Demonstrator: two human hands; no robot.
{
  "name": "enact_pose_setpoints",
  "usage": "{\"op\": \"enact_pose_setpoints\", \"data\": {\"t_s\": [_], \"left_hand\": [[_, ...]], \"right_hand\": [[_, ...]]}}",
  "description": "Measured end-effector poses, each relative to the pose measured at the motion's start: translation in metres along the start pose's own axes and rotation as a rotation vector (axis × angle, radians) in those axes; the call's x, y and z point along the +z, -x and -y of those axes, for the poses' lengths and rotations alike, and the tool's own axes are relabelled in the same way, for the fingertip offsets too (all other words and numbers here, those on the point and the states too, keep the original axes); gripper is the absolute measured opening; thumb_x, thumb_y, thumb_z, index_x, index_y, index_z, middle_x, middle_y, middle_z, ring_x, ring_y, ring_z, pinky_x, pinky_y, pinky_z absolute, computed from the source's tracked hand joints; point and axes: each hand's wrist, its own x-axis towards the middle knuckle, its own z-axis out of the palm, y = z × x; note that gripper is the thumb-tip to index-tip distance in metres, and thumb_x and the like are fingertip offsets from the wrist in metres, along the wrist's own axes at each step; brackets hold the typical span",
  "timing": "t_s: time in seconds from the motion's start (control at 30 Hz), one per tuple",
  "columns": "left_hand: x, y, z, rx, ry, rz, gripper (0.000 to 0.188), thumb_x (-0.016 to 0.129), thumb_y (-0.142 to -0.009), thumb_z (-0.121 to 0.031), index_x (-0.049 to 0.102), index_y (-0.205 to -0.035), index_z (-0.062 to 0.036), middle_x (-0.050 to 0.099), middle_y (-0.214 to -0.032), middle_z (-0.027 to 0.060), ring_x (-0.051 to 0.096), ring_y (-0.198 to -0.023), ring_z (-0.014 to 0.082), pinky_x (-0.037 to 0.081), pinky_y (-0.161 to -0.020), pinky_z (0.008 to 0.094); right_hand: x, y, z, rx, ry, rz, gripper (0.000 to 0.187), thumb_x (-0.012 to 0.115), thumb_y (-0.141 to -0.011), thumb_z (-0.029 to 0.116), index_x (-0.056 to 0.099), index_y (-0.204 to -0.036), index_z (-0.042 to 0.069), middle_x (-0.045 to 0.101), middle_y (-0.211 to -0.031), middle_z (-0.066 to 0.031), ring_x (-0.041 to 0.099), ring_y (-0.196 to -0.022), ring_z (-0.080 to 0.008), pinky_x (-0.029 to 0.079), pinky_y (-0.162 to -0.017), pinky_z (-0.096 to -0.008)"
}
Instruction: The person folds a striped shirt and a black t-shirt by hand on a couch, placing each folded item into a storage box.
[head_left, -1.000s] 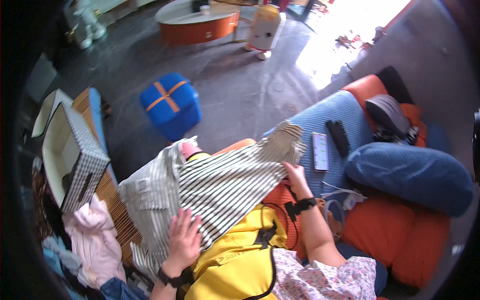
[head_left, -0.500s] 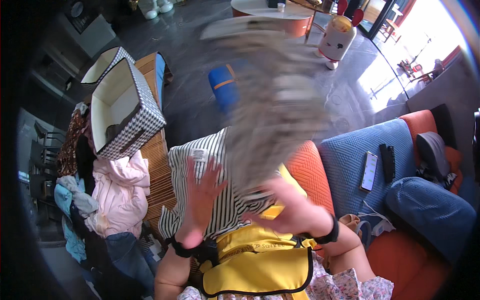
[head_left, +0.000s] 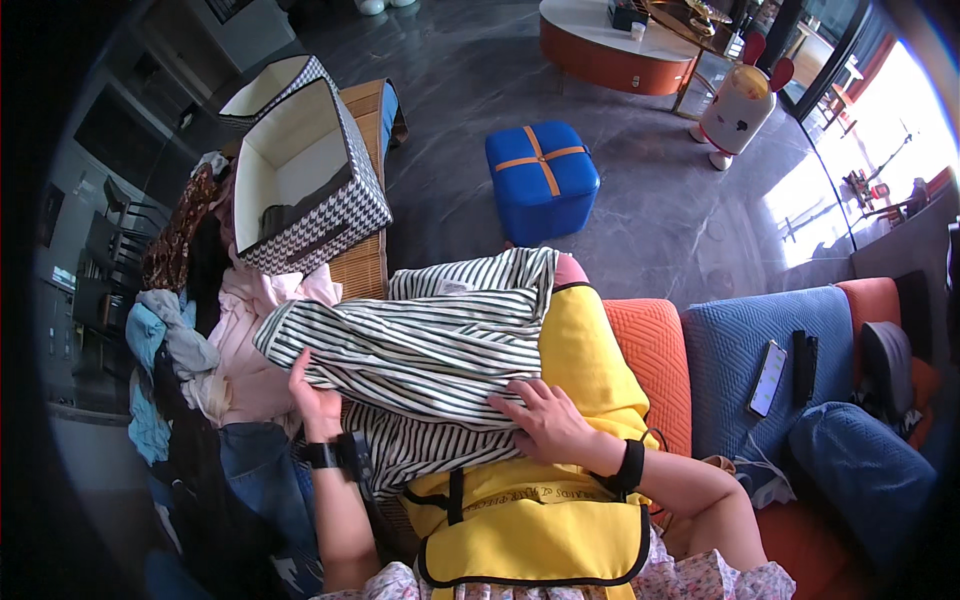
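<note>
A black-and-white striped shirt (head_left: 430,340) lies across my lap and the yellow apron (head_left: 590,350), folded over itself with creases running sideways. At its left end, my left hand (head_left: 318,403) has its thumb up along the cloth edge and its other fingers mostly hidden by the fabric; it appears to grip that edge. My right hand (head_left: 548,420) rests on the shirt's lower right part, fingers spread over the stripes. A small pale label (head_left: 455,287) shows on the shirt's far layer.
Left of me are houndstooth storage boxes (head_left: 345,190) on a slatted wooden bench (head_left: 362,262), a pink garment (head_left: 265,365) and heaped clothes. A blue cube stool (head_left: 543,180) stands ahead. On the right, a phone (head_left: 767,378) lies on the blue sofa cushion (head_left: 720,340).
A blurred piece of cloth in the air before me is gone from there; the striped shirt now lies folded over on my lap. Both hands have come down onto it, and the view has shifted.
</note>
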Motion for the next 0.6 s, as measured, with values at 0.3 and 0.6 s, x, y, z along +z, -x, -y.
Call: {"op": "enact_pose_setpoints", "data": {"t_s": [0.3, 0.6], "left_hand": [[-0.074, -0.034, 0.025, 0.242, -0.623, 0.113, 0.024, 0.060, -0.086, -0.018, 0.065, -0.103, -0.0027, 0.066, -0.102, 0.0078, 0.061, -0.094, 0.0220, 0.050, -0.085, 0.0369], [-0.156, -0.077, 0.015, 0.090, -0.659, 0.021, 0.032, 0.062, -0.085, -0.018, 0.060, -0.113, -0.0031, 0.058, -0.114, 0.0083, 0.052, -0.106, 0.0202, 0.042, -0.095, 0.0352]], "right_hand": [[-0.037, 0.018, -0.006, -0.061, -0.031, 0.090, 0.039, 0.067, -0.065, 0.014, 0.066, -0.104, 0.011, 0.056, -0.101, -0.0049, 0.054, -0.098, -0.0252, 0.047, -0.077, -0.0396], [-0.003, 0.122, -0.135, 0.798, -0.451, -0.970, 0.027, 0.062, -0.082, 0.003, 0.052, -0.108, 0.003, 0.057, -0.081, -0.0094, 0.056, -0.064, -0.0200, 0.049, -0.063, -0.0325]]}}
